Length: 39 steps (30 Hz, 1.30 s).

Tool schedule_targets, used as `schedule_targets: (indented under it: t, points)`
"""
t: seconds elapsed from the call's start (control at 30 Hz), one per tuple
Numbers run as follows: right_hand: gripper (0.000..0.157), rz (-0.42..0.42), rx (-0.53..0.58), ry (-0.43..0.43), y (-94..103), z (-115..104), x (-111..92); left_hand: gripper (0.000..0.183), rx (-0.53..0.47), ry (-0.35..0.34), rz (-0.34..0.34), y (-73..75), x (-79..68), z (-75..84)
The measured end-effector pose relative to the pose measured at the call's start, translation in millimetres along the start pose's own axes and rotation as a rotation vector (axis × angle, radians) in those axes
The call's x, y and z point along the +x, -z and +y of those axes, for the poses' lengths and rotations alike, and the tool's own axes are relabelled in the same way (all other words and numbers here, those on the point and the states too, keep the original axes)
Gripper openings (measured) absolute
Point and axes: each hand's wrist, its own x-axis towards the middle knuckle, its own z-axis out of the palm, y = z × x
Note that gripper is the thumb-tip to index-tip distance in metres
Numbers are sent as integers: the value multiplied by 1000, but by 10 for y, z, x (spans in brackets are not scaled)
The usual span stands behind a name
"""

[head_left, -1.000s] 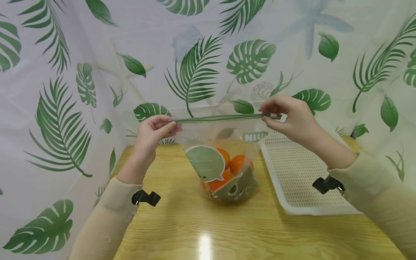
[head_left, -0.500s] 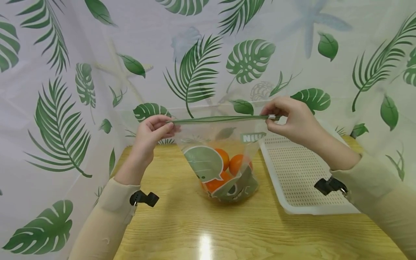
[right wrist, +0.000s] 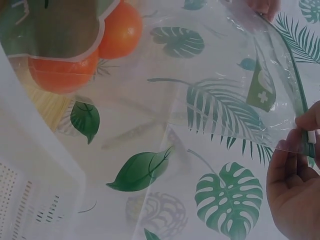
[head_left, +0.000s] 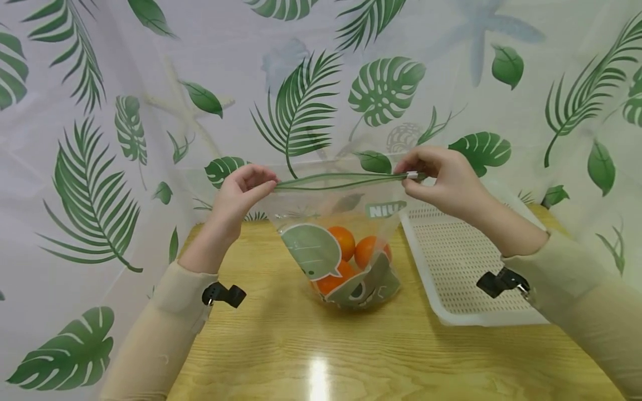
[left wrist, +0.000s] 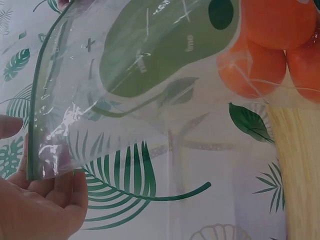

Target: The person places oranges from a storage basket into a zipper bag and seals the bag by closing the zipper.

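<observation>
A clear zip bag [head_left: 351, 203] with a green-grey printed pattern stands on the table, its top held up and its mouth slightly bowed apart. Several oranges [head_left: 373, 252] lie in its lower part. At the left end of the green zip strip [head_left: 326, 184], my left hand [head_left: 241, 197] holds the corner, its fingers behind the film in the left wrist view and the thumb [left wrist: 10, 126] in front. My right hand [head_left: 446, 181] pinches the right end, where the white slider [head_left: 412, 175] sits between thumb and fingers.
A white perforated plastic basket [head_left: 436, 309] stands to the right of the bag, partly under my right forearm. The wooden table [head_left: 281, 345] ends at a leaf-printed cloth [head_left: 210, 50] behind and at the left.
My left fingers have shifted slightly up at the corner, and the strip's two edges have spread apart. The slider stays near the right end, in my right hand.
</observation>
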Motion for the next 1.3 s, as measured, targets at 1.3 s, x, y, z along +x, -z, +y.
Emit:
schedule_targets:
  t: [1.3]
  points:
    - [32,128,529,-185,-10,61,-29,13,-71,-121,-303,-1071,448,603]
